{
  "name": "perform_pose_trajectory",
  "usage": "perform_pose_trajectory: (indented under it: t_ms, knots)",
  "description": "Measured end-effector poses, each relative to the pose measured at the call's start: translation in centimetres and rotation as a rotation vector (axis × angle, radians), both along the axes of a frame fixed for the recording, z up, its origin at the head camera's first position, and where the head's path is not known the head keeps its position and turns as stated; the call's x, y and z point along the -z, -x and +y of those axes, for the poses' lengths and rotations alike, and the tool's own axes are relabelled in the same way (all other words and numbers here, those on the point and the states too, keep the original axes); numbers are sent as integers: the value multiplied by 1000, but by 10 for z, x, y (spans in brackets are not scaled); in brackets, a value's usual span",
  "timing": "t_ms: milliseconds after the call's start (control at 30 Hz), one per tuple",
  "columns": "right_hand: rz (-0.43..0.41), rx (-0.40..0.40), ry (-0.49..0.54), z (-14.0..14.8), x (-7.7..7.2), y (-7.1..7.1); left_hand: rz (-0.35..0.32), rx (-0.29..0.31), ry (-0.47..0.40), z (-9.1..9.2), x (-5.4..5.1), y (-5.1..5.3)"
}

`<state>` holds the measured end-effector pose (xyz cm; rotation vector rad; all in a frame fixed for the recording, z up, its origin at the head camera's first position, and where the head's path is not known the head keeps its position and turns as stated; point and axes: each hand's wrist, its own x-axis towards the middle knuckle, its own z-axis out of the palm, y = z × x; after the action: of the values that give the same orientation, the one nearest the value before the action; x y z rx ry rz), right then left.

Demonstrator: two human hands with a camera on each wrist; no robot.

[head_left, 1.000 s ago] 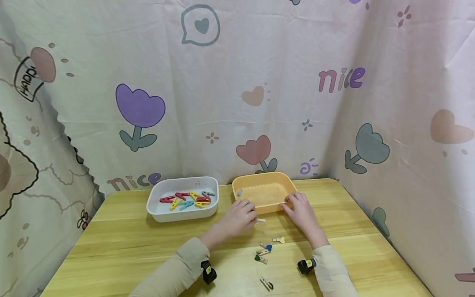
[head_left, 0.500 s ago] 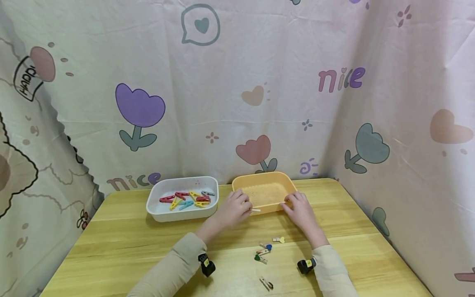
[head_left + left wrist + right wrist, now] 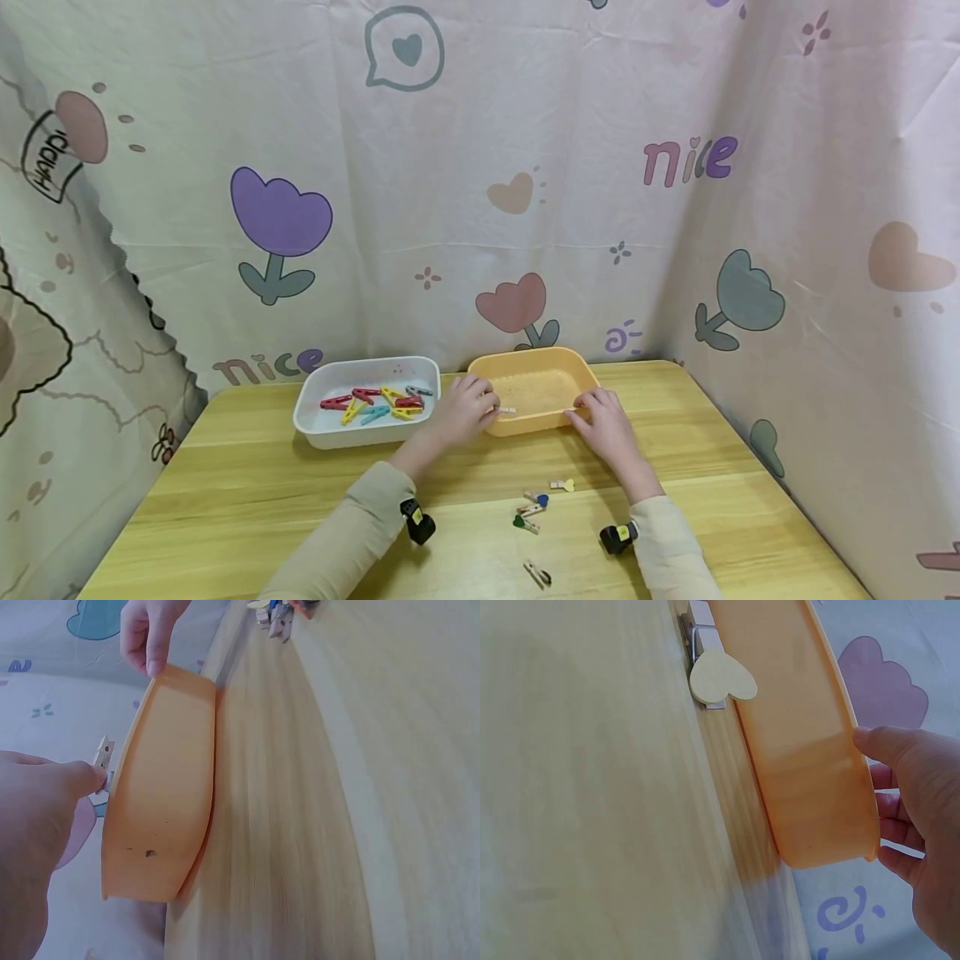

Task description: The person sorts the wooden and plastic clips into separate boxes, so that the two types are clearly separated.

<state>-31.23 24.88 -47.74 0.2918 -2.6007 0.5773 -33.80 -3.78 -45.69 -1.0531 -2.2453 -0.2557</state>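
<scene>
Clothespin pinched in your left hand is hanging just inside the yellow tray's near rim, its long axis pointing along that rim toward your right hand, which is gripping the near-right corner.

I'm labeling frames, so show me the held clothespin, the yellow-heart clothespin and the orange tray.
Held clothespin [image 3: 103,752], left wrist view: exposed end.
Yellow-heart clothespin [image 3: 717,675], right wrist view: heart.
Orange tray [image 3: 160,776], left wrist view: outer wall.
</scene>
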Motion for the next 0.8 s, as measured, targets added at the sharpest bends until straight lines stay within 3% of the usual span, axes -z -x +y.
perform_pose_trajectory:
  t_ms: [567, 800]
  knots:
    - [13, -2, 4, 1, 1, -1, 22, -142, -123, 8, 7, 16]
    - [13, -7, 5, 0, 0, -1, -66, -201, -159, 14, 8, 20]
